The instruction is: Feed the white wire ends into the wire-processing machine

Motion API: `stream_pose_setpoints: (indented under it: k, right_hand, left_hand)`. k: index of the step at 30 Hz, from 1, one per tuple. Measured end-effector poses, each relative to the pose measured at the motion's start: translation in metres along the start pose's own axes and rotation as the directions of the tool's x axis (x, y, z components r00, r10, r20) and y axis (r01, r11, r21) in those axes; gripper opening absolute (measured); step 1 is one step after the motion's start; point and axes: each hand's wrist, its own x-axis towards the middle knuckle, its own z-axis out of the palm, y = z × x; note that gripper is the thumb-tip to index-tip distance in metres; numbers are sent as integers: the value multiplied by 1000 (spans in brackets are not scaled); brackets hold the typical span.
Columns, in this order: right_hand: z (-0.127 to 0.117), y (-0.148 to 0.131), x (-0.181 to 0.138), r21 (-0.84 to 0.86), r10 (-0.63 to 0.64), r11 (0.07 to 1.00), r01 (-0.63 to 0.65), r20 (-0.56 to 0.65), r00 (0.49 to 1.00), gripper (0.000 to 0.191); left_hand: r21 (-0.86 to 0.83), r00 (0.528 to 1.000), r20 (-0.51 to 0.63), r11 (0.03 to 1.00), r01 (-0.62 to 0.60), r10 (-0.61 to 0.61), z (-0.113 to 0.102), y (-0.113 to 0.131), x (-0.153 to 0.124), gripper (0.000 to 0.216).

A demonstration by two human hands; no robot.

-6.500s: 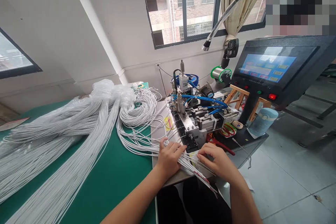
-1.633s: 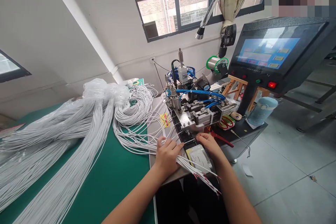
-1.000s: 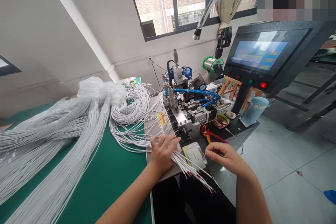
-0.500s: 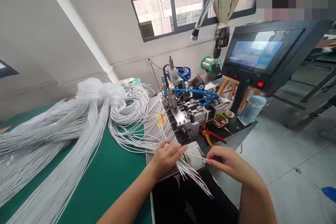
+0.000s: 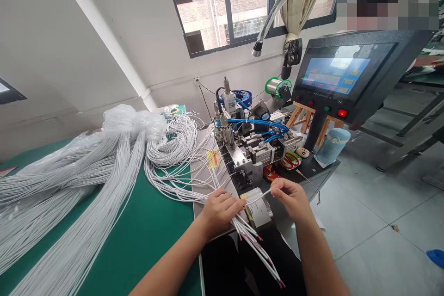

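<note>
My left hand (image 5: 222,212) is closed over a bundle of white cables (image 5: 255,239), whose pinkish-red tips hang past the front edge over my lap. Pinched between the fingers of my right hand (image 5: 289,196) is one white cable (image 5: 262,195), which runs across from my left fingers. Its far tip is hidden in the right fingertips. Just beyond both hands stands a benchtop machine (image 5: 255,141) with metal cylinders and blue air tubes. A white, paper-covered block (image 5: 259,212) sits below the held cable.
Long bundles of white cable (image 5: 104,185) spread over the green table (image 5: 156,245) at left. A control screen (image 5: 336,76) rises at right, beside a blue translucent container (image 5: 333,145). A solder wire spool (image 5: 277,86) and a lamp (image 5: 257,47) are behind the machine.
My right hand has moved up and slightly left, bringing the single cable nearer the machine. It now covers most of the red-handled pliers. The left hand stays nearly in place.
</note>
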Motion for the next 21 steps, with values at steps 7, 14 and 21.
stream_pose_setpoints:
  k: [7, 14, 21]
  right_hand:
    - [21, 17, 18, 253, 69, 964, -77, 39, 997, 37]
    - [11, 14, 29, -235, -2, 972, 16, 56, 998, 31]
    - [16, 21, 38, -538, -123, 815, 214, 201, 972, 25]
  left_hand:
    - [-8, 998, 34, 999, 49, -48, 0, -1, -4, 23]
    - [42, 966, 14, 965, 257, -258, 2, 0, -4, 36]
    - [146, 930, 12, 921, 361, -366, 4, 3, -2, 36]
